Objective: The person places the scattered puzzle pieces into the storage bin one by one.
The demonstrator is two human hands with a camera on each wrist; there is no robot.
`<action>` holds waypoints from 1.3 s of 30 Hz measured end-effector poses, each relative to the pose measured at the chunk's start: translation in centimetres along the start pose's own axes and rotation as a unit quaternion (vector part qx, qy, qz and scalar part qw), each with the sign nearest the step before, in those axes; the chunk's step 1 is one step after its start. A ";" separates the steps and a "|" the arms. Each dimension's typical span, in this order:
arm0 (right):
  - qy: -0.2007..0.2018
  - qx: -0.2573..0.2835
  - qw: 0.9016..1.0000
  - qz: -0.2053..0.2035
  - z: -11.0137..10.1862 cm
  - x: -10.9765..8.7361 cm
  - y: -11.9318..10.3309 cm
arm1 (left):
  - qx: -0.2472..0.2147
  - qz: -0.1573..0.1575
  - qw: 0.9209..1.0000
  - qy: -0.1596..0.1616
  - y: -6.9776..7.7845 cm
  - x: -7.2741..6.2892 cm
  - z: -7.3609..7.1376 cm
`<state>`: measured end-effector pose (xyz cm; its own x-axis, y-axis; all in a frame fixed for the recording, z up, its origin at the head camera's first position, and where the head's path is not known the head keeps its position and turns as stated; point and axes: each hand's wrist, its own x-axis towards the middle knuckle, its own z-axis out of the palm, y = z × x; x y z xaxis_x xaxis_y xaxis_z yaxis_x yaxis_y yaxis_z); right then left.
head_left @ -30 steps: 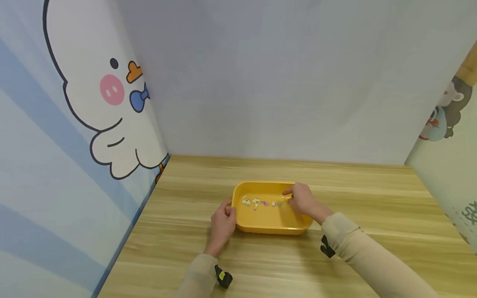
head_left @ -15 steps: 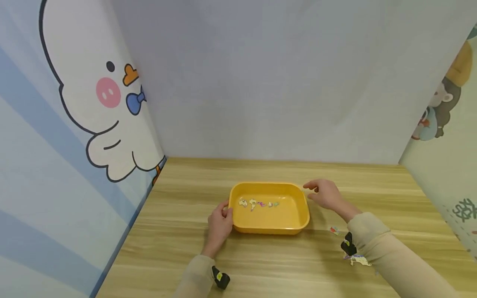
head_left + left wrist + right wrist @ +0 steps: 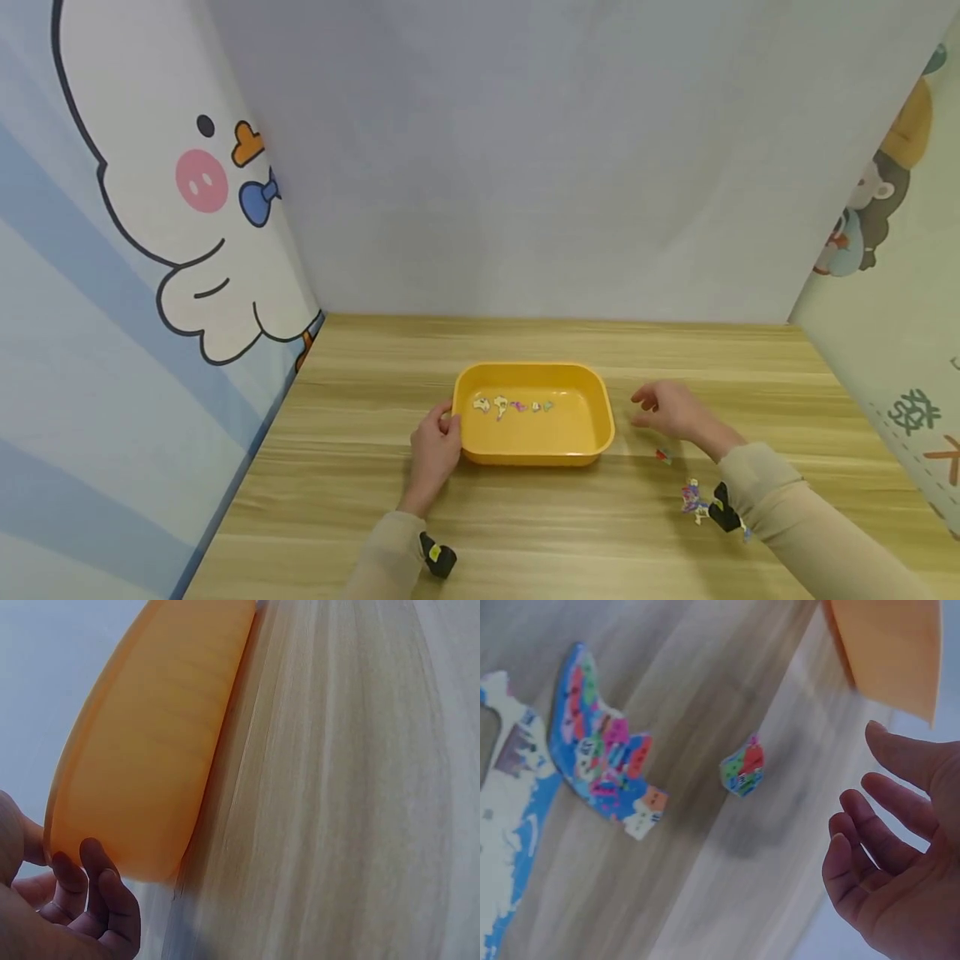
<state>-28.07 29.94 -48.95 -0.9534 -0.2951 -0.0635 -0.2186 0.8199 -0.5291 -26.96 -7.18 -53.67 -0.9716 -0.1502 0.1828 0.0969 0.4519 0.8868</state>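
Observation:
A yellow plastic tray [image 3: 534, 457] sits on the wooden table, with a row of several small printed pieces [image 3: 500, 406] lying inside. At its left end, my left hand [image 3: 435, 450] holds the rim between thumb and fingers; the left wrist view shows curled fingers [image 3: 105, 885] against the outer wall. Beyond the tray's right end my right hand [image 3: 671, 410] hovers with loosely bent fingers, holding nothing. Under and beside it on the table lie a small red, green and blue piece [image 3: 742, 766], a larger multicoloured piece [image 3: 604, 746] and a white-and-blue piece [image 3: 514, 817], partly cut off.
The table [image 3: 360, 392] has a striped wood surface. A plain grey-white backdrop [image 3: 510, 167] stands behind it. Walls with cartoon prints rise at the left [image 3: 127, 292] and right [image 3: 885, 333]. Both sleeves carry a black wrist camera [image 3: 437, 557].
My right hand has left the inside of the tray and moved right, past the rim. Loose pieces on the table have come into view beneath that arm. My left hand keeps its hold.

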 end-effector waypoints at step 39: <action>-0.001 -0.005 1.000 0.011 1.9 -4.6 2.8 | 0.006 -0.015 1.000 -0.013 0.2 -0.1 -0.2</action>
<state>-23.88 32.69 -51.75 -0.9575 -0.2780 -0.0774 -0.1996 0.8316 -0.5183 -26.81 -7.25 -53.37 -0.9794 -0.1409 0.1446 0.0651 0.4578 0.8867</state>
